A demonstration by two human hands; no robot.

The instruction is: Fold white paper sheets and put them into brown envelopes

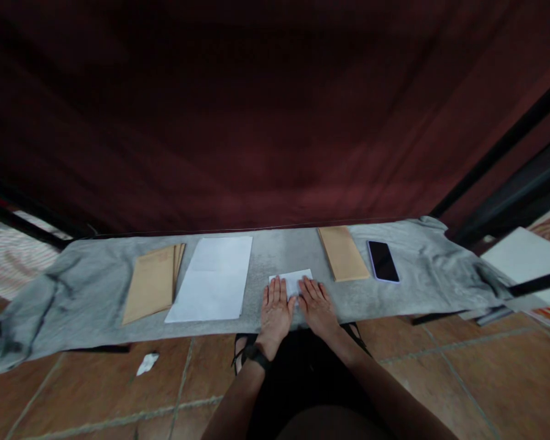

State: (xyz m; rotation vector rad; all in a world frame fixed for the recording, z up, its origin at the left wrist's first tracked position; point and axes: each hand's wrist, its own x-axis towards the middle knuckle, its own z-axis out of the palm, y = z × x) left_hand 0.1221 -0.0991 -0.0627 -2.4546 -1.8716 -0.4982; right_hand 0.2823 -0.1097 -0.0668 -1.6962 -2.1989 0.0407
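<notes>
A small white piece of paper, apparently folded [294, 278], lies on the grey cloth [279, 250] in front of me. My left hand [276, 310] rests flat on its left part, fingers stretched forward. On its right part lies my right hand [318, 305], also flat with the fingers out. Both hands hide the near portion of the paper, and the thumbs come close together in the middle. Left of my hands is a stack of white paper sheets [215, 275]. To the right lies a stack of brown envelopes [343, 253].
More brown envelopes [150, 282] sit at the left, partly fanned. A phone with a purple edge [384, 261] lies on the right. Behind the cloth-covered surface hangs a dark red curtain [266, 153]. A white scrap [147, 363] is on the tiled floor [211, 373].
</notes>
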